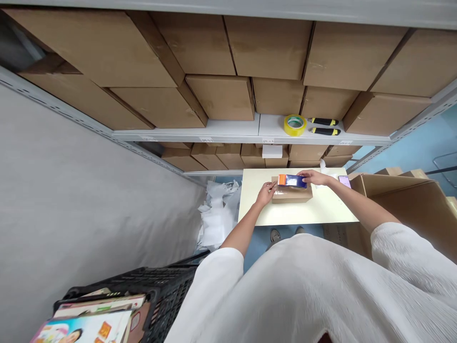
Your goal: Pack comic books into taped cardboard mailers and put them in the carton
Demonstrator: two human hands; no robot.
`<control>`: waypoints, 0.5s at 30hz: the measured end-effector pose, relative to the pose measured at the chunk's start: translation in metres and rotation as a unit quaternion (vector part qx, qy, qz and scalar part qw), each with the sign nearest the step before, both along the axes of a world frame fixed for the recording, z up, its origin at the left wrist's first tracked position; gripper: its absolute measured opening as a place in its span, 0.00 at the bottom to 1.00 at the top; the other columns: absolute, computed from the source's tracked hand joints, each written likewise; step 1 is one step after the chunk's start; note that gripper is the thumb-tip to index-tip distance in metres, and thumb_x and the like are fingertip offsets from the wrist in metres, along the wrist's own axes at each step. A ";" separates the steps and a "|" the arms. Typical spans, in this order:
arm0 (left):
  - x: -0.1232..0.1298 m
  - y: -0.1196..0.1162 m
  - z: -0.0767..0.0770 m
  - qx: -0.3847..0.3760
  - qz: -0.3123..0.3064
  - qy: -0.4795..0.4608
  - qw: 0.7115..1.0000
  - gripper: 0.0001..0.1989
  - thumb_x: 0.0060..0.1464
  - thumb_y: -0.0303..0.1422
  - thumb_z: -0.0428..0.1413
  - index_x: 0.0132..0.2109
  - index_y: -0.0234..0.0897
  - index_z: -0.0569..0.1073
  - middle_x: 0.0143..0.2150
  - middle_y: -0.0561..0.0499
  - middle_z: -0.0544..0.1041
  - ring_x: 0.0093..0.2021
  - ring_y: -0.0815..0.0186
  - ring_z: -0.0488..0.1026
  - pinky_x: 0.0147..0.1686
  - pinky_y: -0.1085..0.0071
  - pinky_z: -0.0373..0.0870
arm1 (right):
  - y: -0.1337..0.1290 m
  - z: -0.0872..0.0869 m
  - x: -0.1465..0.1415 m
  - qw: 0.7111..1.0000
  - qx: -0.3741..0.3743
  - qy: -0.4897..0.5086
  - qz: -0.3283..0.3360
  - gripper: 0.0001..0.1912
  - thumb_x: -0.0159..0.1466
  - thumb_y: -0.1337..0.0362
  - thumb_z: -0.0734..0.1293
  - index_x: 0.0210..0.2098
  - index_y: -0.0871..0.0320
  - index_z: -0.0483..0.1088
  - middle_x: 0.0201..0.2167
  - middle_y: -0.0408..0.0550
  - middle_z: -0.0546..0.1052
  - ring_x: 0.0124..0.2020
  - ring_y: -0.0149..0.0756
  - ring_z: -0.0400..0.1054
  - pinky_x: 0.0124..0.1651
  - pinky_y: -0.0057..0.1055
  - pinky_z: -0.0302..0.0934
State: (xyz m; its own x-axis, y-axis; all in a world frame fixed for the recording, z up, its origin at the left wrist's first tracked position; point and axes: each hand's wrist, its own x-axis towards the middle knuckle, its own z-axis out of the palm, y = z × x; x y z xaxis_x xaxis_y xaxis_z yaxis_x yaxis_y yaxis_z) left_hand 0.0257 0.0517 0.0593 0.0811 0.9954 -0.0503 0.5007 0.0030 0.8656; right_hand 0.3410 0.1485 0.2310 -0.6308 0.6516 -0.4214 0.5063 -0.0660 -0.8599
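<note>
A small brown cardboard box (291,195) lies on the cream table (255,209), with shiny clear tape on it. My right hand (310,177) is closed on the right end of a blue and orange tape dispenser (293,181), held over the top of the box. At the box's left end is my left hand (266,193), its fingers bent against the upper left corner; whether they pinch anything is too small to tell.
A phone (344,181) lies at the table's right. Above, the shelf (228,127) holds boxes, a yellow tape roll (295,125) and two cutters (325,131). A large open carton (410,200) stands right; a black crate (167,290) with books sits lower left.
</note>
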 end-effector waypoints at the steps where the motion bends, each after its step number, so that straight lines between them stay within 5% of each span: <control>1: 0.000 0.000 0.000 -0.002 0.001 -0.001 1.000 0.24 0.72 0.40 0.56 0.70 0.42 0.77 0.67 0.40 0.73 0.53 0.59 0.80 0.62 0.59 0.76 | 0.000 -0.003 0.001 1.000 -0.007 0.001 -0.011 0.25 0.61 0.61 0.72 0.57 0.55 0.79 0.55 0.52 0.83 0.54 0.45 0.75 0.63 0.43 0.68; 10: 0.001 -0.002 0.017 -0.029 -0.001 -0.008 1.000 0.25 0.71 0.39 0.55 0.71 0.41 0.76 0.68 0.39 0.72 0.55 0.58 0.78 0.66 0.57 0.73 | -0.011 -0.006 -0.004 0.986 0.129 -0.102 -0.021 0.21 0.68 0.63 0.62 0.56 0.55 0.79 0.59 0.53 0.82 0.61 0.52 0.74 0.68 0.48 0.67; 15: 0.004 -0.004 0.024 -0.023 0.006 -0.003 1.000 0.25 0.70 0.38 0.55 0.70 0.42 0.77 0.66 0.40 0.74 0.52 0.58 0.78 0.65 0.56 0.74 | -0.020 -0.007 -0.003 0.987 0.121 -0.098 0.027 0.32 0.61 0.52 0.76 0.62 0.56 0.72 0.59 0.57 0.80 0.57 0.54 0.76 0.59 0.44 0.72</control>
